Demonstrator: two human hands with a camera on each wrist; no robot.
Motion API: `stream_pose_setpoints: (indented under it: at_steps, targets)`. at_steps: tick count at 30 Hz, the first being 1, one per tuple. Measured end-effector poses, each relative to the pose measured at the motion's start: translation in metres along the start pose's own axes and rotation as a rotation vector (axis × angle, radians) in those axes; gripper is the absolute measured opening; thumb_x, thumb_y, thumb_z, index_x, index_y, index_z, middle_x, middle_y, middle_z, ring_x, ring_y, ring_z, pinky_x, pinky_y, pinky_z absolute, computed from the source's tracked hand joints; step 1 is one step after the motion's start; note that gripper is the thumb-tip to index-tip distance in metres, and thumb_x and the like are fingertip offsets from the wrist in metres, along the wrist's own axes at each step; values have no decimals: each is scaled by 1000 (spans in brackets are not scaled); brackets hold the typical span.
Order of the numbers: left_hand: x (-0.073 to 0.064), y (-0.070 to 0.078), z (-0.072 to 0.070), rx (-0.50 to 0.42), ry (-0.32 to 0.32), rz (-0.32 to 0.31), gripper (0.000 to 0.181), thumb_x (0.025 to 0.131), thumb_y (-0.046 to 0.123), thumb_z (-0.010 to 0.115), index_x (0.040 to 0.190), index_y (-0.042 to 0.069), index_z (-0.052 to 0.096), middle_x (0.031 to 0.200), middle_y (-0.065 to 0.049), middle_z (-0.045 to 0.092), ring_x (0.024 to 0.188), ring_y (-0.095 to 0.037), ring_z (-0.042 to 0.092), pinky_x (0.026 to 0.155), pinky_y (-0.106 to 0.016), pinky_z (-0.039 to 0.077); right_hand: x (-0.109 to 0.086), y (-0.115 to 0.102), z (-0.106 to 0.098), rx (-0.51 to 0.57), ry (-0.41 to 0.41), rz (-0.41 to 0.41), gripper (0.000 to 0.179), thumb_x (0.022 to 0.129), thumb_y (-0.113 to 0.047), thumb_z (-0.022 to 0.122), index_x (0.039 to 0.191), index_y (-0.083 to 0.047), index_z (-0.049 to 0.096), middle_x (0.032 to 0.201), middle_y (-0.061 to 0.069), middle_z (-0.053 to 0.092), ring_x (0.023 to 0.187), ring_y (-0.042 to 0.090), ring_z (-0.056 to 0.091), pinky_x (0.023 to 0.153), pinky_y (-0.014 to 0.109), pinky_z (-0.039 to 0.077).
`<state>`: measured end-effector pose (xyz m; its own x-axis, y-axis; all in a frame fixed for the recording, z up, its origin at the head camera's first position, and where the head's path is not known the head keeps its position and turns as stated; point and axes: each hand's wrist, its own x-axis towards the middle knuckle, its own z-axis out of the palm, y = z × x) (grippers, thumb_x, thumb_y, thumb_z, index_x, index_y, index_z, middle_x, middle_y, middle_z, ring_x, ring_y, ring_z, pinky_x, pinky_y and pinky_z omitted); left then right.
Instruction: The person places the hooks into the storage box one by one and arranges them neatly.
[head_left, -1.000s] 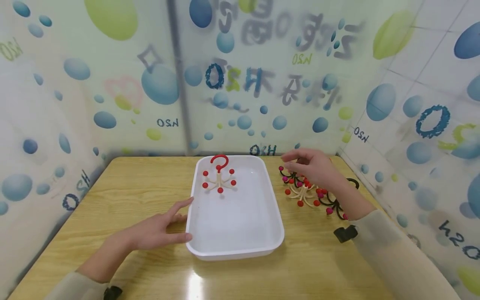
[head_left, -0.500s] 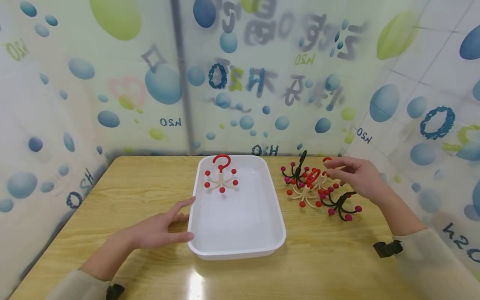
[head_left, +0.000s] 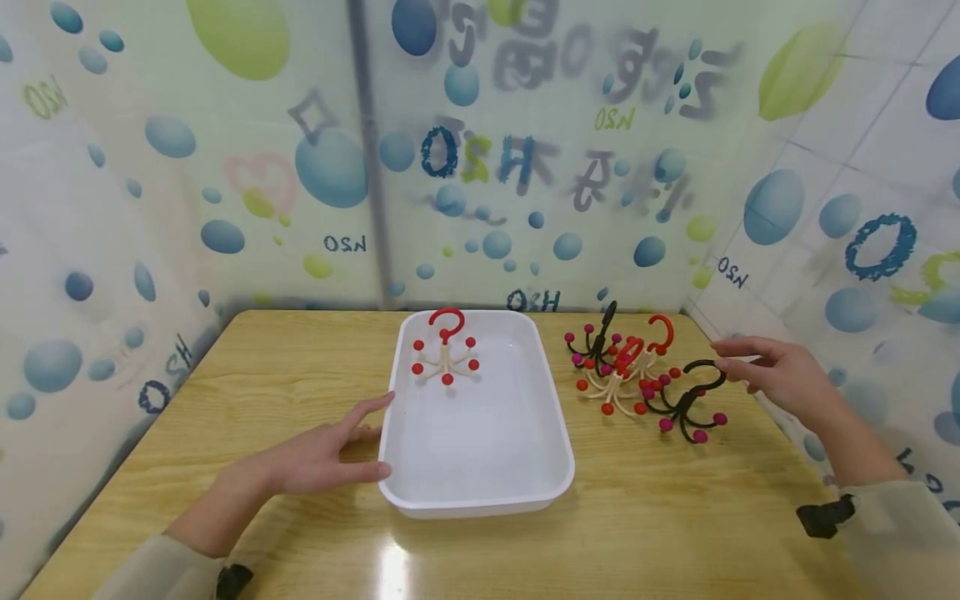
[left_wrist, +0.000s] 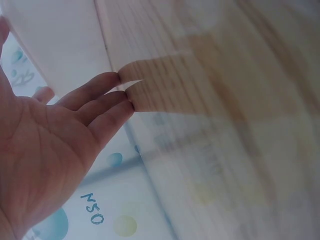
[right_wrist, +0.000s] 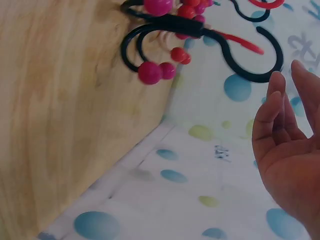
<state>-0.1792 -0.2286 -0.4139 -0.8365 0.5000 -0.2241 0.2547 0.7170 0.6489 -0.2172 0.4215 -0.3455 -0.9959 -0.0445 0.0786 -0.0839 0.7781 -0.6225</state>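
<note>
My left hand (head_left: 318, 458) rests against the left side of a white plastic tray (head_left: 480, 442), thumb and fingers spread along its rim. In the left wrist view this hand (left_wrist: 60, 135) has extended fingers reaching the table. Inside the tray, at its far end, stands a cream multi-arm hook hanger (head_left: 446, 360) with red balls and a red hook. My right hand (head_left: 787, 379) is at the hook of a black hanger (head_left: 684, 406) with magenta balls. The right wrist view shows that black hanger (right_wrist: 185, 26) with the fingertips beside its hook, not curled round it.
Behind the near black hanger, two cream hangers with red hooks (head_left: 615, 387) and another black hanger (head_left: 597, 343) crowd together right of the tray. The wooden table (head_left: 300, 350) ends at patterned walls behind and on both sides.
My right hand has moved right and toward me, from over the back black hanger to the near black hanger's hook. The left hand stays at the tray; the view shifts slightly.
</note>
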Motion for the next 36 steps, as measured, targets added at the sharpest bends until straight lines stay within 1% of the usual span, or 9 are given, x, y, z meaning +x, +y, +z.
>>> stream_pose_setpoints:
  at_steps: [2,7,10,14,20,24,28,33,36]
  targets:
    - [0,0,0,-1,1,-1,100,101,61,73,176,34,13,164,-17,57,157,-50,45,122,-75,38,0,8,1,12,-23,20,58,111,-45,66,153,-5,62,119,-22,69,91,-5,69,74,27,62]
    - [0,-1,1,0,6,1,101,100,61,74,176,35,13,164,-17,57,157,-50,46,122,-74,38,0,19,6,27,-65,45,60,113,-44,62,156,-2,58,143,21,70,94,-8,67,80,23,63]
    - [0,-2,1,3,10,3,101,100,61,74,176,35,13,163,-16,58,156,-49,46,122,-73,38,0,22,10,47,-77,49,58,114,-40,61,155,0,58,146,31,66,94,-7,69,81,21,63]
    - [0,-3,1,2,13,3,101,100,61,74,176,36,13,163,-15,59,157,-48,46,122,-73,38,1,24,14,83,-93,79,59,114,-38,63,153,4,56,138,26,72,95,-4,73,87,27,66]
    - [0,-3,1,6,13,3,101,100,61,74,176,35,14,163,-15,59,157,-49,46,122,-74,38,0,23,17,93,-97,130,64,114,-41,61,155,7,53,136,21,76,100,4,80,107,56,58]
    - [1,-2,1,9,12,3,101,100,61,74,176,34,14,163,-16,59,157,-49,46,123,-75,37,-1,23,19,101,-76,115,61,115,-38,59,154,8,53,135,22,76,98,3,80,96,38,66]
    - [2,-3,1,8,12,3,101,100,61,74,176,34,14,163,-16,59,157,-49,46,123,-74,37,-2,23,21,109,-55,91,58,116,-36,59,153,8,55,129,15,80,93,-3,77,84,20,64]
    - [2,-4,2,9,12,4,101,100,61,74,176,35,14,163,-16,59,157,-48,46,123,-74,37,-2,20,21,97,-21,82,58,115,-41,59,150,5,59,114,-2,83,93,-4,76,79,12,57]
    - [2,-5,1,10,13,11,101,100,61,74,176,34,14,163,-16,59,157,-48,47,123,-74,37,-3,17,21,99,5,81,59,113,-44,61,148,4,61,110,-5,82,92,-5,75,77,11,56]
